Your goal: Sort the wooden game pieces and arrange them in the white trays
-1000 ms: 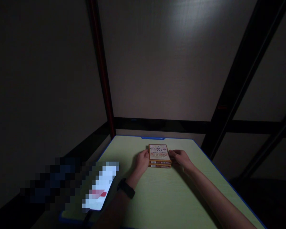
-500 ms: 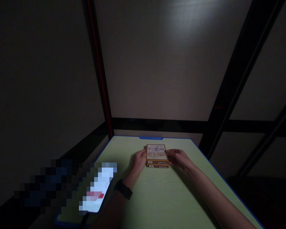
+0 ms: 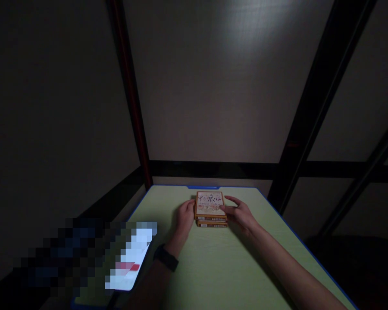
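A stack of flat orange boxes (image 3: 210, 206) with a pale printed top lies near the far end of a light green table (image 3: 220, 267). My left hand (image 3: 185, 215) rests against the stack's left side, fingers curled on its edge. My right hand (image 3: 239, 213) is at the stack's right side, thumb on the top box's corner and fingers partly lifted and spread. A dark watch (image 3: 165, 257) sits on my left wrist.
A lit, blurred-out screen (image 3: 131, 258) lies at the table's left near edge. The table has a blue rim (image 3: 203, 187). Dark wooden posts (image 3: 129, 94) and beams frame pale walls behind. The room is dim.
The view has drifted a little. My right hand's fingers have lifted and opened from the stack's right side, while my left hand stays against the left side.
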The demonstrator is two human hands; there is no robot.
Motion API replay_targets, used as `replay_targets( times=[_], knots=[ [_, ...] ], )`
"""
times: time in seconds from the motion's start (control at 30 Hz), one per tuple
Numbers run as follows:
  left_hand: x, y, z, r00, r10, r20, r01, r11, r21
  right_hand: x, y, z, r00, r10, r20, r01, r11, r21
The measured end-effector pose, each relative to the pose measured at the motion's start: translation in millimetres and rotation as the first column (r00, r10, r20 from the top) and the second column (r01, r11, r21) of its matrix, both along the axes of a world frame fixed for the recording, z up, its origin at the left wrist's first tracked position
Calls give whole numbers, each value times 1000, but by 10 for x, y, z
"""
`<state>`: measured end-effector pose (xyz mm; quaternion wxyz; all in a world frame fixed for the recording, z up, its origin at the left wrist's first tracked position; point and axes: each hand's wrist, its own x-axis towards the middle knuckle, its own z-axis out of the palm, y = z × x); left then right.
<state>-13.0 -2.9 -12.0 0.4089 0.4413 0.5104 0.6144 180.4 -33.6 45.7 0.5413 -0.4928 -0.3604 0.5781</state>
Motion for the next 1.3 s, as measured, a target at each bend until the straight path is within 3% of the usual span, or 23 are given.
replay_targets(
  times=[0.1, 0.2, 0.27, 0.37, 0.43, 0.5, 0.6, 0.73, 0.83, 0.9, 0.97, 1.03, 1.17, 1.3],
  knots=[
    [31, -45, 63, 998, 20, 60, -18, 1000, -21, 1, -23, 41, 999, 2, -37, -1, 1000, 31],
    [80, -134, 185, 957, -120, 266, 141, 988, -61, -30, -69, 75, 998, 34, -59, -30, 997, 69],
    [91, -201, 281, 855, -258, 450, 317, 946, -60, -60, -105, 90, 996, 66, -52, -61, 995, 83],
    [59, -277, 396, 639, -415, 648, 571, 820, -37, -75, -132, 101, 994, 105, -2, -104, 989, 101],
    [26, -303, 434, 526, -459, 716, 675, 737, -23, -51, -117, 97, 989, 113, 93, -124, 985, 123],
    [5, -312, 441, 472, -477, 741, 720, 694, -13, -7, -79, 80, 962, 115, 249, -157, 976, 154],
    [4, -301, 409, 462, -474, 750, 724, 690, -9, 53, -22, 46, 870, 115, 479, -236, 951, 200],
    [20, -267, 349, 450, -465, 762, 718, 696, 1, 70, -5, 71, 763, 82, 641, -342, 893, 292],
    [34, -266, 353, 509, -428, 747, 665, 746, -25, 39, 5, 167, 599, 47, 799, -548, 752, 366],
    [46, -289, 392, 554, -385, 739, 618, 784, -55, 0, 29, 235, 471, 49, 881, -687, 647, 332],
    [59, -324, 447, 569, -346, 745, 592, 802, -79, -49, 59, 283, 384, 39, 922, -755, 588, 290],
    [71, -359, 500, 559, -318, 766, 584, 807, -91, -95, 80, 308, 322, 0, 947, -766, 588, 261],
    [75, -388, 542, 512, -300, 805, 592, 802, -77, -135, 89, 339, 214, -56, 975, -731, 653, 198],
    [52, -372, 512, 470, -348, 811, 643, 765, -45, -97, 91, 407, 234, -69, 970, -760, 609, 227]
  ],
)
